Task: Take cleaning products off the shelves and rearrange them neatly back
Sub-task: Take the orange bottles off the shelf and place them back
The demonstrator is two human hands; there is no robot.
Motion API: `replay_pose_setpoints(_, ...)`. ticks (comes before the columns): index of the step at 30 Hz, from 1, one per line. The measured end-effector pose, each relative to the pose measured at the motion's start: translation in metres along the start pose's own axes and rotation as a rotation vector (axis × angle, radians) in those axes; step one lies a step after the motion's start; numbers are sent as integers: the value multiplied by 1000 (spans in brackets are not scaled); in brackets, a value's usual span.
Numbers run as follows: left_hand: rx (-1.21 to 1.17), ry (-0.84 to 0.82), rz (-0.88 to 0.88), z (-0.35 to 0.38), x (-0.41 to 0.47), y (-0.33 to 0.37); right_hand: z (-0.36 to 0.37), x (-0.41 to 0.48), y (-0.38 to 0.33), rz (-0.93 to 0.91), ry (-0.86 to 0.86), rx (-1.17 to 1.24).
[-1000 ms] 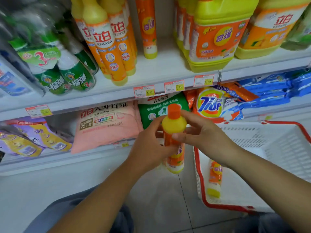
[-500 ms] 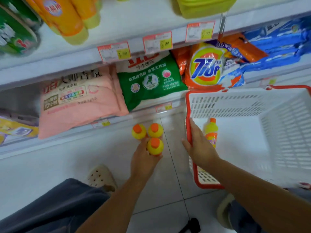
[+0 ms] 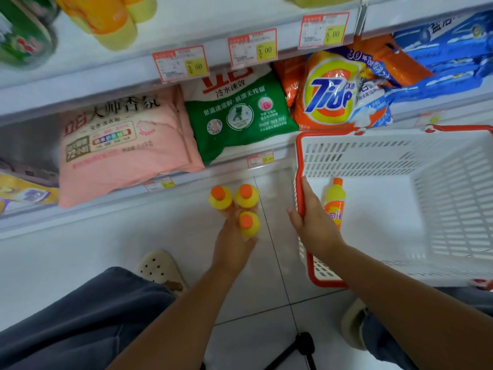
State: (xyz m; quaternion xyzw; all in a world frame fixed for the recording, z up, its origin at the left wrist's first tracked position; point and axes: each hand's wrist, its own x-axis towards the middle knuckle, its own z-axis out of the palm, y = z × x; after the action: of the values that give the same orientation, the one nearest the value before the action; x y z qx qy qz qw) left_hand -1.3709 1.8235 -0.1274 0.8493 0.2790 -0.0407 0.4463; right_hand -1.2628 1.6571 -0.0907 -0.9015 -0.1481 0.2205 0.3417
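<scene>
Person's down low in front of the shelf [image 3: 88,218], knees either side, one pale sandal [image 3: 160,268] showing on the tiled floor [image 3: 253,303].

Left hand [image 3: 234,247] is wrapped round the near bottle [image 3: 249,224], yellow w/ an orange cap, standing upright on the floor. The fingers curl round its body below the cap. Two more of the same kind stand just behind it, the left rear bottle [image 3: 221,198] & the right rear bottle [image 3: 246,195]. The three make a tight triangle, so close I can't tell if they touch.

Right hand [image 3: 314,222] grips the near-left rim of the basket [image 3: 386,158], thumb outside, fingers over the inside. The basket is white plastic w/ a red rim and sits on the floor just right of the bottles. One lying bottle [image 3: 334,202] is on its side on the basket bottom, cap toward the shelf, right beside that hand.

On the bottom shelf, L to R: pink bag [image 3: 125,145], green bag [image 3: 240,113], Tide bag [image 3: 330,94], then blue packs [image 3: 448,49]. Price tags [image 3: 252,48] hang along the shelf edge above.
</scene>
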Motion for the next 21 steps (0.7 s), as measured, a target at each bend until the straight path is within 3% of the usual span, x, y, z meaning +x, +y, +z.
replay_pose_setpoints(4, 85, -23, 129, -33, -18, 23, -11, -3, -7, 38, -46, 22)
replay_pose_setpoints(7, 178, 41, 216, -75, -28, 42, -23, -3, -27, 24, 61, 37)
replay_pose_setpoints(10, 198, 231, 306, -131, -21, 65, -35, 3, -64, -57, 190, 115)
replay_pose_setpoints(16, 316, 588, 438, -229, 37, 105, -73, 40, -169, -400, 349, 300)
replay_pose_setpoints(19, 360, 793, 419, -261, 69, 110, -98, 70, -222, -521, 457, 372)
replay_pose_setpoints(21, 392, 843, 347, -272, 87, 106, -111, 95, -253, -567, 463, 391)
